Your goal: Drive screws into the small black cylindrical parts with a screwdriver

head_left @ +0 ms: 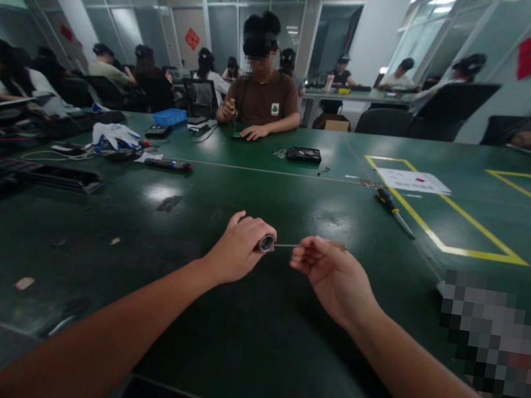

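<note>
My left fingers (260, 227) are curled around a dark cylindrical piece (267, 244), its round end showing at their right edge. My right fingers (311, 242), bent and close together, pinch a thin metal rod (286, 245) that runs leftward from them to the piece; whether its tip touches, I can't tell. Both things sit above the tabletop (230, 333). Beyond my right fingers and farther right lies a black-and-yellow screwdriver (387, 200). Well ahead of my left fingers, a person in a brown shirt (262, 102) works; a black rectangular unit (304, 155) lies ahead, between my two hands' lines.
</note>
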Available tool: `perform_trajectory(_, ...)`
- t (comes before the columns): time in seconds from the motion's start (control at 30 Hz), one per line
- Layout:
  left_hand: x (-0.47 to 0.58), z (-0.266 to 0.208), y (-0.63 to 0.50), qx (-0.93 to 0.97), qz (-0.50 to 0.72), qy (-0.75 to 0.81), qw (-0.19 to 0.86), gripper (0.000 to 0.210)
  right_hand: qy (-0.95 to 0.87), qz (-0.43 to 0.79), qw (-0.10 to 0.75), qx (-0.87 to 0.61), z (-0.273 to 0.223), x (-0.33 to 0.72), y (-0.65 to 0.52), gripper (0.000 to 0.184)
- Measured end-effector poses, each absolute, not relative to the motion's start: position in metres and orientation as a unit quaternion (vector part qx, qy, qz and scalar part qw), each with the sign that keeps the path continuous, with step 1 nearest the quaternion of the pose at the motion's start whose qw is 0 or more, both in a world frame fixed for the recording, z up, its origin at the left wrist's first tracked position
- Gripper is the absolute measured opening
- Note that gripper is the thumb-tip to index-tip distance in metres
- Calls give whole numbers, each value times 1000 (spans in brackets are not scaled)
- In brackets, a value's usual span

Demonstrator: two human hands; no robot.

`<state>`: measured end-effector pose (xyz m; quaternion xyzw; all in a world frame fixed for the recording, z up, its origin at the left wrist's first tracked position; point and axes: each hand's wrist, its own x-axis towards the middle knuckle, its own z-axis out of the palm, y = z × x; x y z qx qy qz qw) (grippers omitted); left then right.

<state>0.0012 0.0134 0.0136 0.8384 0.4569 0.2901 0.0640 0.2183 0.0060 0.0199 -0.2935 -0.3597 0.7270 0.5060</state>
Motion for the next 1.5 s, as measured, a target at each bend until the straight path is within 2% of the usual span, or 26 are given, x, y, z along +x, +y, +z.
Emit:
perform_trajectory(0.17, 1, 15, 13, 829, 295, 470, 61, 7, -443, 651, 539, -299, 18, 216, 0, 19)
perform_trajectory(0.5, 1, 12, 14, 826, 296, 476, 52, 8, -560, 564, 508, -332, 16, 215, -6, 21)
perform_trajectory(0.73, 1, 13, 13, 832, 291, 469, 53, 11, -396, 694, 513, -314, 21, 215, 2, 17)
perform_trajectory(1.23, 2, 15, 14, 824, 293, 482, 55, 7, -426, 668, 524, -311, 19, 212, -1, 20)
perform_trajectory(1.5, 2, 14, 10, 818, 308, 483, 56, 17, -409, 683, 529, -295, 19, 209, -3, 17)
